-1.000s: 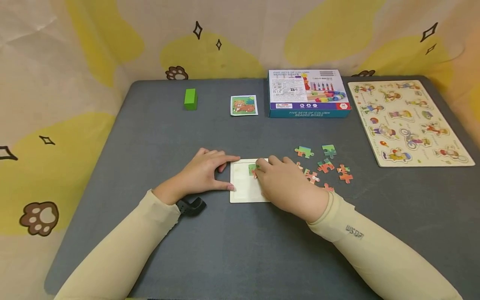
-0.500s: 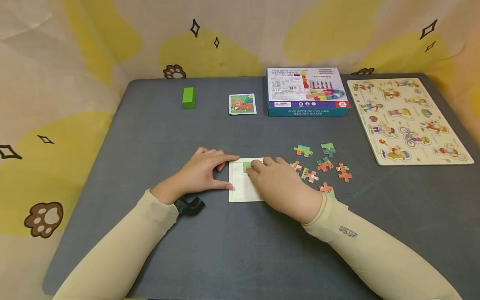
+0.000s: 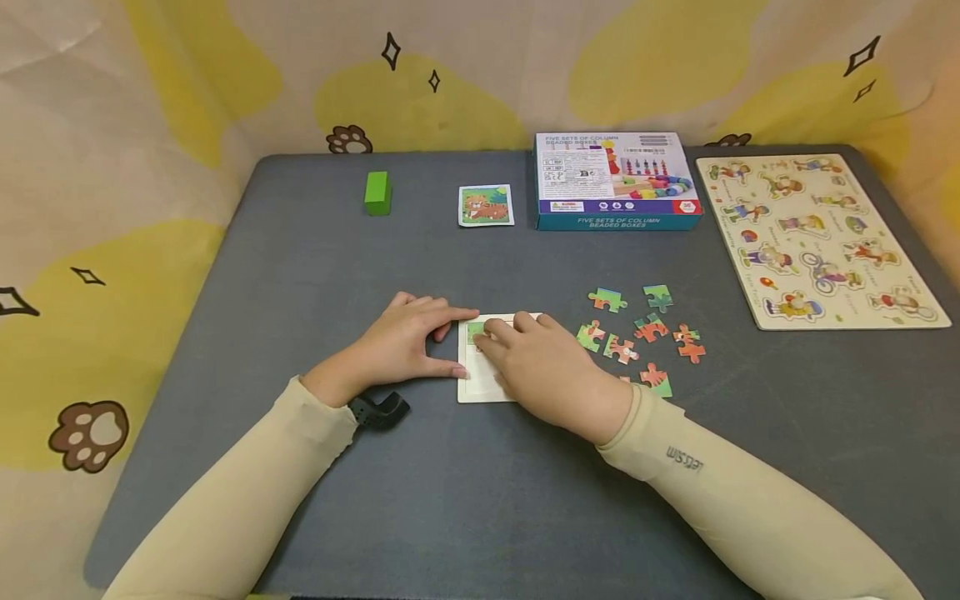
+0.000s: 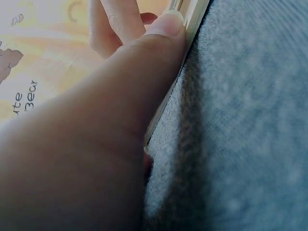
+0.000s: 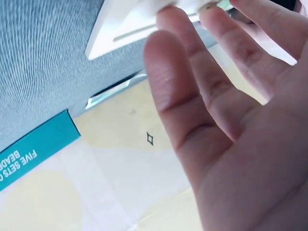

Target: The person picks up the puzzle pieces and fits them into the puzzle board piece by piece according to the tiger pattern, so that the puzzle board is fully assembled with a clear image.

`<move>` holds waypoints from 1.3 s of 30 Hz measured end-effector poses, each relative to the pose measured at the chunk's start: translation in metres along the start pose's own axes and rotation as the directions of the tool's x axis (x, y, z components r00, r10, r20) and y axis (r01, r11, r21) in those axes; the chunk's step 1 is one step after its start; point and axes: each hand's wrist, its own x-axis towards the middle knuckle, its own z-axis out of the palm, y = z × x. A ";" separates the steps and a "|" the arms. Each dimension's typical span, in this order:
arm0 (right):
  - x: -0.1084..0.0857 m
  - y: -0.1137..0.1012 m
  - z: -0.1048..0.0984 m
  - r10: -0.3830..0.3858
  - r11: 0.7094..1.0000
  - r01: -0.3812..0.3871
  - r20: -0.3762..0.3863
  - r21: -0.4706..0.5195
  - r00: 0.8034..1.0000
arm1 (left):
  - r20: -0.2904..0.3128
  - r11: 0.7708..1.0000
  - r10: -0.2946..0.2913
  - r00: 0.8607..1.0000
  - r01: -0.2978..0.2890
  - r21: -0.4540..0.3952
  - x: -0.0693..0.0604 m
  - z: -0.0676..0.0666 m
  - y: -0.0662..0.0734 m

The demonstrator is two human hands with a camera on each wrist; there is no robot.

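A small white puzzle tray (image 3: 486,385) lies flat before me. My left hand (image 3: 401,346) rests at its left side, the straight index finger at the back left corner and the thumb on the front left part. In the left wrist view, the thumb (image 4: 166,26) touches the tray's edge. My right hand (image 3: 558,371) reaches over the tray, its fingertips at a green jigsaw piece (image 3: 475,331) in the back left corner. The right wrist view has those fingers extended, nothing gripped in the palm. Right of the tray lie several loose orange and green jigsaw pieces (image 3: 621,350).
Behind the tray stand a green block (image 3: 378,194), a small picture card (image 3: 486,206) and a bead-set box (image 3: 618,183). A large picture board (image 3: 821,242) lies at the right. A patterned cloth (image 3: 480,75) hangs behind the grey table (image 3: 420,500).
The right hand has moved left over the tray, and the green jigsaw piece has slid left with its fingertips into the corner. The left hand has stayed in place on the tray.
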 end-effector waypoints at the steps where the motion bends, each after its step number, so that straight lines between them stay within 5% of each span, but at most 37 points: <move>1: 0.001 0.000 0.001 -0.001 1.000 0.001 0.000 0.003 1.000 | 0.001 1.000 -0.001 1.000 0.001 0.000 0.000 0.000 0.000; 10: 0.004 0.001 0.003 -0.002 1.000 0.002 0.002 0.017 1.000 | 0.006 1.000 -0.011 1.000 0.011 0.005 0.000 -0.001 0.001; 15: 0.003 0.010 0.000 0.005 0.996 0.002 -0.069 0.090 0.998 | 0.015 1.000 -0.026 1.000 0.026 -0.001 -0.002 0.000 0.002; 21: -0.011 0.048 -0.022 0.153 0.973 -0.137 -0.076 0.185 0.985 | 0.015 1.000 -0.024 1.000 0.024 -0.004 -0.001 0.001 0.001; 26: -0.023 0.090 -0.031 0.362 0.899 -0.376 0.103 0.225 0.926 | 0.028 1.000 -0.029 0.999 0.029 -0.005 0.000 0.001 0.001; 30: -0.027 0.112 -0.029 0.433 0.841 -0.480 0.222 0.250 0.874 | 0.032 1.000 -0.030 0.999 0.030 -0.004 0.000 0.000 0.001; 39: -0.026 0.128 -0.022 0.445 0.807 -0.521 0.295 0.278 0.845 | 0.023 1.000 -0.021 1.000 0.022 -0.008 0.000 -0.001 0.001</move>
